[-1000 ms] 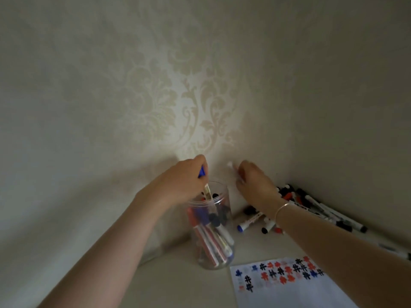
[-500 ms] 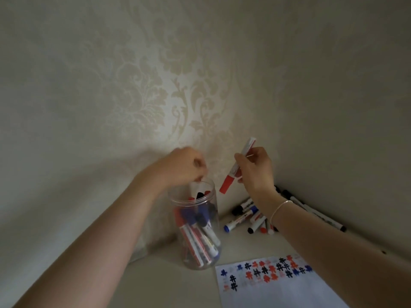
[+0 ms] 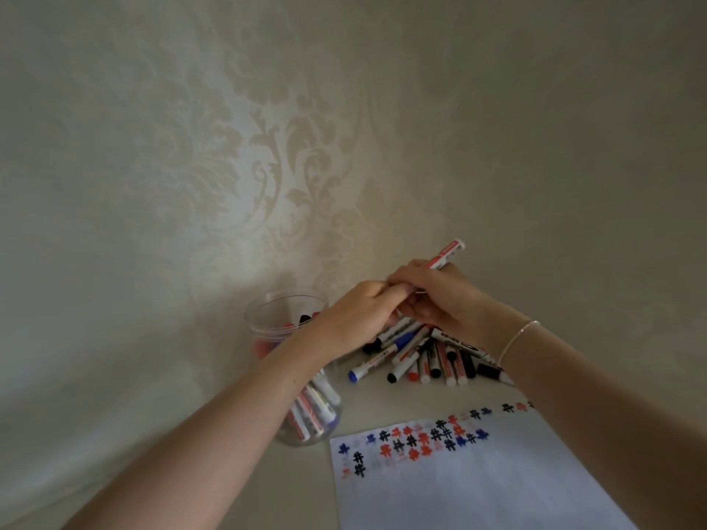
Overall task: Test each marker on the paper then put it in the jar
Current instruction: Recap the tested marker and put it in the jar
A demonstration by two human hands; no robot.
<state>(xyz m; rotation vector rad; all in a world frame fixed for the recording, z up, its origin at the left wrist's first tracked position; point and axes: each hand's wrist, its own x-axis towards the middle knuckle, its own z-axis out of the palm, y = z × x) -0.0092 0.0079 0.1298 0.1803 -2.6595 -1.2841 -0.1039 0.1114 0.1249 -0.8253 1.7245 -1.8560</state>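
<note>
- The right hand (image 3: 440,300) was wrapped around a red marker (image 3: 445,255), whose white tail end with red print stuck up and to the right above the knuckles.
- The left hand (image 3: 359,315) was curled in right against the right one, fingers pinched at the marker's lower end. That end was hidden between the two hands, so I couldn't tell if the cap was on or what exactly the left was gripping.
- Thin bracelet (image 3: 516,338) on the right wrist.
- Both hands hovered over the pile of loose markers (image 3: 421,353) in the corner, a jumble of white barrels with blue, black and red caps.
- The clear jar (image 3: 267,304) stood left of the pile, half behind the left forearm, with a bunch of markers inside leaning against the wall of it.
- The paper (image 3: 478,487) lay nearer, on the table (image 3: 382,407), top edge covered in little red, blue and black test scribbles.
- Compared with half a second before: the left hand had been over the jar mouth and had since swung across to meet the right. The red marker's cap had been out in the open, pointing down-left; now that end was buried between the hands. The hands were apart then, touching now.
</note>
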